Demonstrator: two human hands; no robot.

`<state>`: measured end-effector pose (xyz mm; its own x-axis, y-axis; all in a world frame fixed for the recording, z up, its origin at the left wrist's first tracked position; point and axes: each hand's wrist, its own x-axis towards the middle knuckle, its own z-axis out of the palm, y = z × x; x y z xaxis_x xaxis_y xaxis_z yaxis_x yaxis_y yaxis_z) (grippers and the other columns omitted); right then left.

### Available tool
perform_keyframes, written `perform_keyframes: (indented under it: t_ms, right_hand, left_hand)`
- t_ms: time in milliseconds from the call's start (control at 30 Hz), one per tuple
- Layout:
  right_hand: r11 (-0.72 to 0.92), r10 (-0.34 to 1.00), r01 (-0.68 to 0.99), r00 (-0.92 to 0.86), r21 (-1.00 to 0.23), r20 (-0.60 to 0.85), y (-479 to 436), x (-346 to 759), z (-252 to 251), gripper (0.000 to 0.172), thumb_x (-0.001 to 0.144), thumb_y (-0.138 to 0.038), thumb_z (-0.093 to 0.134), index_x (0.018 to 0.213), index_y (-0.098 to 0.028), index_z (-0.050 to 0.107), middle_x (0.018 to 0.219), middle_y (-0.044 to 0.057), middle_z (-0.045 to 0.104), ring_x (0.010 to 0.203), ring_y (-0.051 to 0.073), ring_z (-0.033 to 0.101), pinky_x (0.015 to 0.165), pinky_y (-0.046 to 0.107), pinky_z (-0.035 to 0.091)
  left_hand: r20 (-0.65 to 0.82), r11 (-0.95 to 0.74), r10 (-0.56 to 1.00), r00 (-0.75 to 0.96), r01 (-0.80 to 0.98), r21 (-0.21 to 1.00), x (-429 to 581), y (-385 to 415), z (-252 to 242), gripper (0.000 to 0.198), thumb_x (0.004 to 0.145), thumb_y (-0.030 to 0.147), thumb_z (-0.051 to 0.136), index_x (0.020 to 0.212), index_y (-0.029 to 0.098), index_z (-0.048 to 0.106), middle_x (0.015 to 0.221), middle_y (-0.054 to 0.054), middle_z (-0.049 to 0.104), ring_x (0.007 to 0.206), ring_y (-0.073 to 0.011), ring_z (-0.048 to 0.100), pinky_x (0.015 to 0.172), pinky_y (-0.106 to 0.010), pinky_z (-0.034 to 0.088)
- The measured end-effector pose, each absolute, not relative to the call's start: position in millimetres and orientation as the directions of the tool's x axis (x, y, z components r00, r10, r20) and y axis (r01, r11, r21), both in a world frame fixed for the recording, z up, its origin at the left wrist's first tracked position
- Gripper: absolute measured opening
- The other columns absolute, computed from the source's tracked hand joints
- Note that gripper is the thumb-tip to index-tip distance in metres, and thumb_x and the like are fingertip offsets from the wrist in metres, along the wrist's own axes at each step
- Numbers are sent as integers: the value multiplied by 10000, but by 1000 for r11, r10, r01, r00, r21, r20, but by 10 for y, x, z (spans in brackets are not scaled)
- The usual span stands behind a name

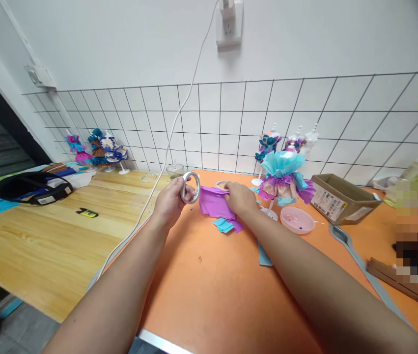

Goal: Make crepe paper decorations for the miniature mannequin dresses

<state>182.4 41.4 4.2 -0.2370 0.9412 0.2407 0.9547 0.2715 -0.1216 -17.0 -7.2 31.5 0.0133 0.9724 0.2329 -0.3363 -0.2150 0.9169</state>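
Note:
My left hand (174,199) is closed around a roll of tape (197,186), which stands on edge. Purple crepe paper (211,202) hangs just right of the roll, its far edge pinched in the fingers of my right hand (241,197). Whether the tape touches the paper I cannot tell. Below it on the orange table lie small folded light-blue paper pieces (223,225). Beyond my right wrist stands a mini dress form in a turquoise and purple paper dress (285,172). Part of a white ring (222,184) shows behind my right hand.
A pink bowl (297,220) and an open cardboard box (343,199) stand at the right. More dressed forms (101,147) are at the back left. A white cable (174,128) crosses down to the table. A yellow-black cutter (88,212) lies on the wooden top.

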Motion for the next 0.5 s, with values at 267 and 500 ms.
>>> perform_keyframes:
  t_ms: [267,500]
  right_hand:
    - [533,846,844,-529,-65,61,-259,1863,-50,263,856,-301,545,1101,-234,612,1043,84,653,909,232,619,703,296,435]
    - [541,840,841,-541,-3,41,-251,1971,-164,393,935,-194,391,1310,-260,487,1203,132,554,940,241,617,686,316,462]
  left_hand:
    - [281,-269,960,-1,-293,918,-141,-106,332,194,882,347,548,854,155,536,595,-21,608,542,-130,555,595,-257,451]
    - [293,-274,955,37,-260,926,-96,-108,281,192,882,359,544,859,169,533,584,-7,591,531,-119,523,597,-259,432]
